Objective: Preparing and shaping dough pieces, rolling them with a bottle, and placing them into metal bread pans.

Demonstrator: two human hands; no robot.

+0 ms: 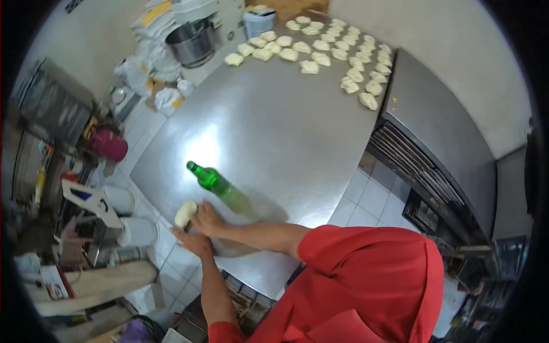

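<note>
At the near left corner of a steel table (274, 137), a thick pale piece of dough (185, 215) is between my two hands. My right hand (209, 220) grips its right side with bent fingers. From below, my left hand (193, 241) holds its near end, the fingers pointing toward the table's left edge. The dough looks elongated and slightly curved; its lower end is partly covered by my fingers. Just beyond my right hand, a green glass bottle (213, 180) lies or leans on the table, its neck toward the far left.
Many dough pieces (309, 67) lie in rows along the table's far end. A steel oven (440, 137) borders the right side. Beyond the far left edge are a metal mixing bowl (191, 46) and a blue bucket (259, 24). White buckets (139, 232) stand left of my hands.
</note>
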